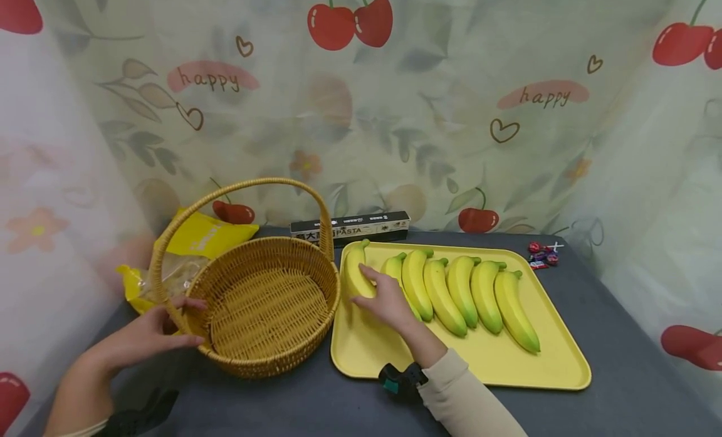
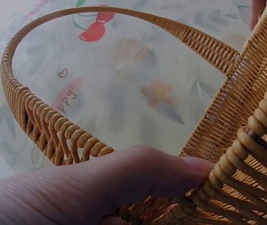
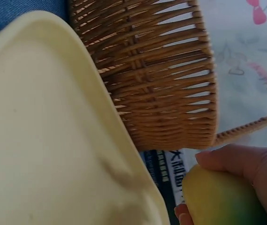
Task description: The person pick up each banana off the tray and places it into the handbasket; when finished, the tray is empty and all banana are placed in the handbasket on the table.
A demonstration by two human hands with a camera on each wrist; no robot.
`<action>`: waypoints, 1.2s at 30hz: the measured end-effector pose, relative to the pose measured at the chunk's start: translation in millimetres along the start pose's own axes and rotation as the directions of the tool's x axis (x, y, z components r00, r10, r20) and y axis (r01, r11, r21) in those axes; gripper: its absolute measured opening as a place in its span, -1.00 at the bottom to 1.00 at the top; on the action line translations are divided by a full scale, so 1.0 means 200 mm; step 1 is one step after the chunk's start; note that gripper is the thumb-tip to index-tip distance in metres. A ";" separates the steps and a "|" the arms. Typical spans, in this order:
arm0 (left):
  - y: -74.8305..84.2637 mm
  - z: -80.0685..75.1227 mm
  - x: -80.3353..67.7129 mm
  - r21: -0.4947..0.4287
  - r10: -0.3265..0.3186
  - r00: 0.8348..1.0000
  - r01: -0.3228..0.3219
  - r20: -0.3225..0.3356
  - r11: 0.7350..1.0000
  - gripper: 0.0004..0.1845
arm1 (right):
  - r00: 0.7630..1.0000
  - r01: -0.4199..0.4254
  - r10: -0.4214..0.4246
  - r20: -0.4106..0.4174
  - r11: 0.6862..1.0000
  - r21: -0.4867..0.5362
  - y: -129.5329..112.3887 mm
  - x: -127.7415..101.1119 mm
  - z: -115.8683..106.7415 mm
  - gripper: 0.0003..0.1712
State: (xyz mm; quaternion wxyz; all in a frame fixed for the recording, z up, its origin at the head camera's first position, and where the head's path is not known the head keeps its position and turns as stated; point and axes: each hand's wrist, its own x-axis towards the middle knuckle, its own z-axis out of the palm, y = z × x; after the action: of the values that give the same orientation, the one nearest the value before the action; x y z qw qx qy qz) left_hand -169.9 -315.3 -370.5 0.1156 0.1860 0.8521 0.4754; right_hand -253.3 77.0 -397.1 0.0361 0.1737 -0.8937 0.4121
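By the right hand [image 1: 389, 301], a banana [image 1: 354, 266], probably light and bruisable, best gripped mid-length, is pinched right of the basket [image 1: 265, 367], whose rim [image 2: 236, 153] is held by the left hand [image 1: 148, 335].

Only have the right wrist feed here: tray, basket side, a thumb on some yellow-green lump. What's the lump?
Observer: A banana. Head view shows the right hand pinching it.
Operator: Any more? My part of the tray looks bare.
Observer: Yes, six other bananas lie side by side on it, to the right of the held one.
Operator: Is the left hand on the basket at all?
Observer: Yes, it grips the basket near one foot of the handle, thumb on the rim.
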 end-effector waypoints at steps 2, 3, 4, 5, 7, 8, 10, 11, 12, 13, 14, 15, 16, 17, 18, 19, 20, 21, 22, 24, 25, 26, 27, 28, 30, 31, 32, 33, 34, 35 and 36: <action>0.00 0.00 0.00 0.000 -0.001 1.000 0.001 0.003 1.000 -0.50 | 1.000 0.004 -0.004 -0.008 1.000 -0.001 -0.01 -0.02 -0.03 -0.26; 0.01 0.00 0.00 0.000 0.000 1.000 0.000 0.006 1.000 -0.49 | 1.000 0.007 -0.007 -0.011 1.000 -0.002 -0.01 -0.03 -0.05 -0.26; 0.01 0.00 0.00 0.001 -0.001 1.000 0.001 0.006 1.000 -0.49 | 1.000 0.006 -0.006 -0.010 1.000 -0.001 -0.01 -0.04 -0.07 -0.26; 0.01 0.00 0.00 -0.004 -0.003 1.000 0.003 0.010 1.000 -0.48 | 1.000 -0.001 0.001 -0.008 1.000 0.002 -0.02 -0.05 -0.08 -0.26; 0.01 0.00 0.00 -0.007 -0.004 1.000 0.004 0.012 1.000 -0.48 | 1.000 0.002 -0.002 -0.002 1.000 -0.004 -0.02 -0.07 -0.11 -0.27; 0.01 0.00 0.00 -0.010 -0.007 1.000 0.007 0.014 1.000 -0.48 | 1.000 0.002 -0.002 0.003 1.000 -0.007 -0.02 -0.09 -0.12 -0.27; 0.02 0.00 0.00 -0.017 -0.015 1.000 0.016 0.017 1.000 -0.47 | 1.000 -0.005 0.005 0.022 1.000 -0.011 -0.03 -0.11 -0.15 -0.27; 0.02 0.00 0.00 -0.022 -0.022 1.000 0.023 0.020 1.000 -0.47 | 0.999 -0.009 0.009 0.035 1.000 -0.009 -0.04 -0.13 -0.16 -0.27; 0.02 0.00 0.00 -0.020 -0.027 0.999 0.028 0.020 0.999 -0.47 | 0.999 -0.006 0.006 0.048 1.000 -0.007 -0.04 -0.14 -0.17 -0.27; 0.02 0.00 0.00 -0.021 -0.032 0.999 0.032 0.023 0.999 -0.46 | 0.998 0.000 0.000 0.062 1.000 -0.004 -0.05 -0.16 -0.18 -0.28; 0.01 0.00 0.00 -0.023 -0.035 0.999 0.035 0.026 0.999 -0.46 | 0.997 0.006 -0.006 0.076 1.000 -0.002 -0.05 -0.17 -0.19 -0.28; 0.01 0.00 0.00 -0.017 -0.035 0.999 0.036 0.025 0.999 -0.46 | 0.996 0.015 -0.015 0.087 1.000 0.000 -0.06 -0.19 -0.19 -0.28; 0.01 0.00 0.00 -0.015 -0.034 0.999 0.035 0.026 0.999 -0.46 | 0.995 0.026 -0.026 0.097 1.000 0.000 -0.07 -0.20 -0.20 -0.28; 0.01 0.00 0.00 -0.013 -0.033 0.999 0.033 0.027 0.999 -0.46 | 0.994 0.041 -0.040 0.106 0.999 -0.003 -0.08 -0.21 -0.21 -0.29; 0.01 0.00 0.00 -0.008 -0.028 0.999 0.028 0.026 1.000 -0.47 | 0.992 0.059 -0.058 0.116 0.998 -0.006 -0.09 -0.22 -0.21 -0.30; 0.01 0.00 0.00 -0.005 -0.022 0.999 0.022 0.028 1.000 -0.47 | 0.989 0.077 -0.075 0.128 0.997 -0.012 -0.10 -0.23 -0.22 -0.30; 0.01 0.00 0.00 -0.002 -0.018 0.999 0.018 0.029 1.000 -0.48 | 0.985 0.092 -0.089 0.145 0.996 -0.014 -0.11 -0.24 -0.23 -0.30; 0.01 0.00 0.00 0.001 -0.013 0.999 0.013 0.030 1.000 -0.48 | 0.981 0.107 -0.104 0.163 0.994 -0.012 -0.12 -0.25 -0.23 -0.31; 0.01 0.00 0.00 -0.003 -0.010 0.999 0.010 0.034 1.000 -0.48 | 0.976 0.123 -0.119 0.184 0.992 -0.007 -0.14 -0.25 -0.24 -0.31; 0.01 -0.01 0.00 -0.007 -0.007 0.999 0.007 0.040 1.000 -0.49 | 0.961 0.157 -0.153 0.230 0.988 0.000 -0.17 -0.26 -0.24 -0.31; 0.01 -0.01 0.00 -0.010 -0.010 0.999 0.010 0.043 1.000 -0.49 | 0.953 0.170 -0.165 0.253 0.985 0.002 -0.18 -0.26 -0.25 -0.31; 0.01 -0.01 0.00 -0.013 -0.014 0.999 0.015 0.043 1.000 -0.48 | 0.945 0.183 -0.178 0.275 0.983 0.007 -0.20 -0.26 -0.25 -0.31; 0.01 -0.01 0.00 -0.012 -0.017 0.999 0.017 0.040 1.000 -0.48 | 0.935 0.202 -0.195 0.295 0.979 0.006 -0.21 -0.25 -0.24 -0.32; 0.01 -0.01 0.00 -0.013 -0.016 0.999 0.017 0.042 1.000 -0.49 | 0.926 0.217 -0.206 0.317 0.976 0.001 -0.23 -0.25 -0.24 -0.32; 0.01 -0.01 0.00 -0.001 -0.015 0.999 0.015 0.034 1.000 -0.48 | 0.904 0.244 -0.224 0.364 0.970 -0.012 -0.25 -0.23 -0.23 -0.32; 0.01 0.00 0.00 0.003 -0.014 0.999 0.014 0.029 1.000 -0.48 | 0.894 0.254 -0.225 0.388 0.967 -0.024 -0.27 -0.22 -0.23 -0.32; 0.00 0.00 0.01 0.011 -0.009 1.000 0.009 0.025 1.000 -0.48 | 0.883 0.266 -0.228 0.410 0.963 -0.038 -0.28 -0.20 -0.22 -0.32; 0.00 0.00 0.01 0.016 -0.002 1.000 0.002 0.022 1.000 -0.49 | 0.873 0.280 -0.230 0.430 0.958 -0.055 -0.29 -0.19 -0.21 -0.32; 0.00 0.00 0.01 0.019 0.004 1.000 -0.004 0.022 1.000 -0.49 | 0.864 0.288 -0.226 0.450 0.955 -0.072 -0.31 -0.17 -0.20 -0.32; 0.00 0.00 0.01 0.021 0.005 1.000 -0.006 0.019 1.000 -0.50 | 0.854 0.299 -0.227 0.468 0.950 -0.085 -0.32 -0.16 -0.19 -0.31; 0.00 0.00 0.01 0.021 0.007 1.000 -0.007 0.019 1.000 -0.50 | 0.845 0.311 -0.227 0.484 0.945 -0.100 -0.34 -0.14 -0.19 -0.31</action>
State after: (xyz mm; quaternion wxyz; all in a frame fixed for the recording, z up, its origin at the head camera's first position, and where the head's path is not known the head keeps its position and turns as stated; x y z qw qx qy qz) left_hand -171.2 -315.1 -370.8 0.1200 0.1945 0.8553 0.4650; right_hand -206.5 72.6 -330.1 -0.1068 0.3875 -0.8751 0.2694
